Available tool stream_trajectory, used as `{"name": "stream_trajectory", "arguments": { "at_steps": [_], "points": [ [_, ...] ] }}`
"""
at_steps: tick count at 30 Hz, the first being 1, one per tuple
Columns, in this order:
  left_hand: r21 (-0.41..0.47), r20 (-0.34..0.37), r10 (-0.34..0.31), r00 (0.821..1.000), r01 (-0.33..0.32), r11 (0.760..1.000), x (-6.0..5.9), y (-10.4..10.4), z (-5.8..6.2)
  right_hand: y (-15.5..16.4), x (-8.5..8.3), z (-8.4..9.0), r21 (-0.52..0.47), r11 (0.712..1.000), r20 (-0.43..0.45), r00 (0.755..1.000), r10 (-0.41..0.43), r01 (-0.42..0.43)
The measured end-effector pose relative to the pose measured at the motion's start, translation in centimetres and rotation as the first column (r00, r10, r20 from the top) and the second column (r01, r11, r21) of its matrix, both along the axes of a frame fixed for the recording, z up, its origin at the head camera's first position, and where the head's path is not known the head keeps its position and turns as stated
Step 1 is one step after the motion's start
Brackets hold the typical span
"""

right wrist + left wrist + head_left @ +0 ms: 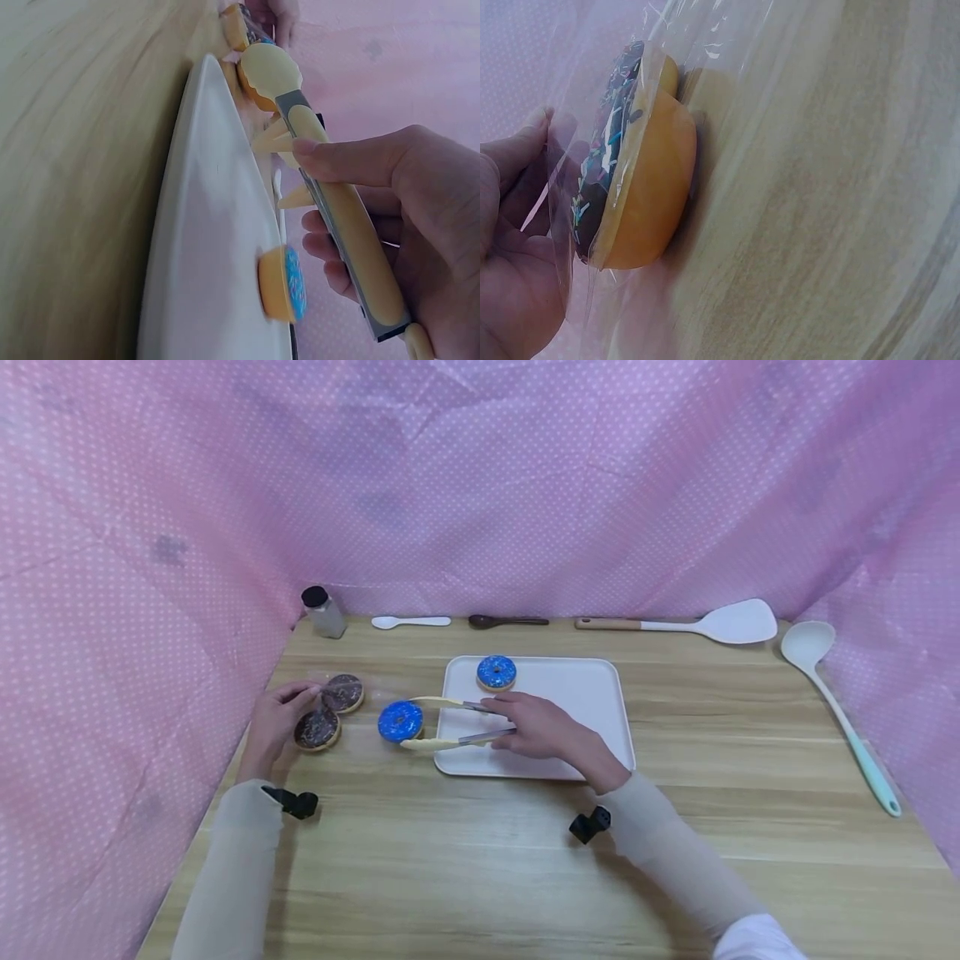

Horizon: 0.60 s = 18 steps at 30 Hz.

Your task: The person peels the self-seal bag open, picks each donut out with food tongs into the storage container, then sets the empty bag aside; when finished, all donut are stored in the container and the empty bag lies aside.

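Note:
My right hand (536, 727) grips cream tongs (442, 722) whose tips sit either side of a blue-iced donut (401, 721) on the table, just left of the white tray (592, 693). A second blue donut (497, 672) lies on the tray's far edge and shows in the right wrist view (283, 283) beside the tongs (341, 217). My left hand (279, 717) pinches a clear plastic bag (607, 112) that holds two chocolate sprinkled donuts (318, 729) (344, 692). One chocolate donut (634, 172) fills the left wrist view.
Along the back of the wooden table lie a black-capped shaker (324, 611), a white spoon (410, 622), a dark spoon (507, 621), a white spatula (705, 624) and, at right, a ladle (832, 693). Pink dotted cloth walls in three sides.

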<state>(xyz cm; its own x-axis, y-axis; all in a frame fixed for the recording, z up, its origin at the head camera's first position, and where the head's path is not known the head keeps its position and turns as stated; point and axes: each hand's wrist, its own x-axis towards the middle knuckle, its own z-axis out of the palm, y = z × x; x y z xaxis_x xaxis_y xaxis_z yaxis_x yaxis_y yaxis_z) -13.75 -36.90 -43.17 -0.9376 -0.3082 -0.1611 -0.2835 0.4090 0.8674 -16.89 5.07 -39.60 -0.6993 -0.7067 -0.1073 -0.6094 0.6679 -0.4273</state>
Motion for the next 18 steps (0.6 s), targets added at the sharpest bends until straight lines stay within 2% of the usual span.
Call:
{"name": "stream_trajectory", "arguments": {
  "at_steps": [6, 18],
  "points": [
    [0.038, 0.008, 0.009, 1.000, -0.009, 0.999, 0.0, -0.1, 0.1, 2.5, 0.0, -0.4, -0.044, 0.997, 0.030, 0.998, -0.056, 0.057],
    [0.139, -0.070, 0.010, 0.997, 0.000, 0.990, 0.1, 0.0, -0.2, 8.2, -0.9, -0.4, -0.150, 0.979, -0.031, 0.989, -0.141, 0.135]
  ]
}}
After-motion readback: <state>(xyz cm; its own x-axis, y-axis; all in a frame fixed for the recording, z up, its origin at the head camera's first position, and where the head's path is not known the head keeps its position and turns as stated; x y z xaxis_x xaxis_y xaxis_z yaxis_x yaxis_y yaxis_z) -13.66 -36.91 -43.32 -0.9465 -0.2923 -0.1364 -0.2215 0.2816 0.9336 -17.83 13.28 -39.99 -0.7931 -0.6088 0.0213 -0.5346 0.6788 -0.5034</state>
